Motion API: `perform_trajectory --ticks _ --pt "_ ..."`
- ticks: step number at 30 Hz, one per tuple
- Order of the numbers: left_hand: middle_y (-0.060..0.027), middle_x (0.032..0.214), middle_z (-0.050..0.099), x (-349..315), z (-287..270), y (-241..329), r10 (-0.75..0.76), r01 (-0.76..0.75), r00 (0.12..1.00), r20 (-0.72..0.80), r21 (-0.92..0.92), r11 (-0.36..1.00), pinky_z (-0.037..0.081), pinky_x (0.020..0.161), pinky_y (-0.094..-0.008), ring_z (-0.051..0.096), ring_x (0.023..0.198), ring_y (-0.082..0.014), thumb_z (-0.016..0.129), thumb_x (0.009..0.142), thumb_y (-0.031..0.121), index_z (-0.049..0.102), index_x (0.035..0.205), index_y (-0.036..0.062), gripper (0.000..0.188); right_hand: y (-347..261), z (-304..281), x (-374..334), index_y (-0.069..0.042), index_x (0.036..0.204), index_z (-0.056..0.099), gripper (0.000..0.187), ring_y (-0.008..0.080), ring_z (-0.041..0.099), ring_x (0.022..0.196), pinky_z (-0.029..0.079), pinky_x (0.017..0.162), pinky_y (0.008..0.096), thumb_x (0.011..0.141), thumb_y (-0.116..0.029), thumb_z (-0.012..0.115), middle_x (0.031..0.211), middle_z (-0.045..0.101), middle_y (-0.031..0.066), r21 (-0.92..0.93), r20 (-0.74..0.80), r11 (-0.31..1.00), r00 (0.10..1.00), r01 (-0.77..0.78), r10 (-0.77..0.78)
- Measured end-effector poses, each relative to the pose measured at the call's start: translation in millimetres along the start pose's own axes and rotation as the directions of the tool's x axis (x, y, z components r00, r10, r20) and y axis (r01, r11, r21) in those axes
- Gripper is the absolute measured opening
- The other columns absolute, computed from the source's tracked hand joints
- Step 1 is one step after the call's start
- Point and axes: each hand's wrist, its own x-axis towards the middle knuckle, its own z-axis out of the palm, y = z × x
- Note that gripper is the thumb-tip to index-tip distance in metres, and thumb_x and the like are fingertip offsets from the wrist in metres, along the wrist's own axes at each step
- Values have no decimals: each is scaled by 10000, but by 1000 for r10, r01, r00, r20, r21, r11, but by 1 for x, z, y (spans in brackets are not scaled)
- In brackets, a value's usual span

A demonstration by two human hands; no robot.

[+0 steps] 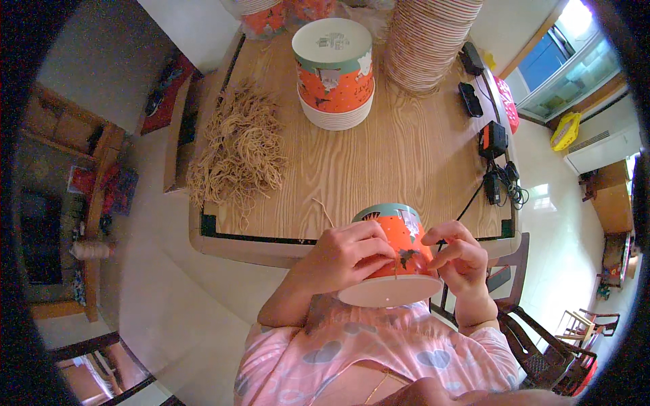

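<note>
An orange paper bucket (409, 240) with a teal band and dark and pale printed figures is held tilted in front of my chest, past the table's near edge. Its pale round end (389, 291) is toward me, with a small dot on it. My left hand (355, 254) is closed at the bucket's left side, fingertips pinched against the wall. A strand of twine (325, 211) sticks out above that hand, and a short bit shows below its fingertips. My right hand (464, 257) has curled fingers on the bucket's right side, thumb and fingertips touching it.
A loose heap of tan twine (244, 145) lies on the wooden table (318, 166) at left. An upside-down stack of orange buckets (335, 84) stands at the back, beside a tall leaning stack of pale-rimmed buckets (430, 40). Black adapters and cables (497, 183) line the right edge.
</note>
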Motion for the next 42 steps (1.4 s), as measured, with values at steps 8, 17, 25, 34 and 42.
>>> perform_trajectory --ticks 8,17,25,34,42 --pt "-45 791 574 1 0 0 -2 2 1000 3 5 1000 507 606 -325 604 705 -223 697 686 71 630 815 81 145 6 -4 -2 -78 799 604 77 260 572 898 442 837 415 740 -104 645 971 593 88 -74 221 991 971 108 -90" --pt "-50 792 574 3 0 0 -29 29 1000 -3 -10 1000 504 625 -334 603 726 -234 685 697 66 621 825 79 143 4 13 1 -114 918 610 268 268 524 930 390 901 487 671 -174 694 990 556 49 -531 318 793 938 298 -140" --pt "-50 794 559 3 0 2 5 -5 1000 0 78 997 502 607 -327 600 725 -231 675 709 77 594 815 77 134 6 12 3 -101 844 622 222 241 531 818 418 804 456 631 -139 672 841 548 44 -506 311 766 912 396 -266" --pt "-45 779 511 13 -12 32 21 -21 1000 4 355 934 495 585 -318 580 715 -206 669 701 87 572 811 72 148 12 12 8 -51 995 508 387 255 519 661 407 601 361 647 -43 677 785 537 62 -531 150 831 983 166 -101" --pt "-34 779 515 4 -2 34 23 1 998 -65 352 936 492 580 -301 569 697 -185 682 696 84 573 813 75 160 9 10 5 -79 1100 532 472 333 494 1039 382 913 479 640 -34 631 1121 511 132 -528 238 823 967 211 -95"
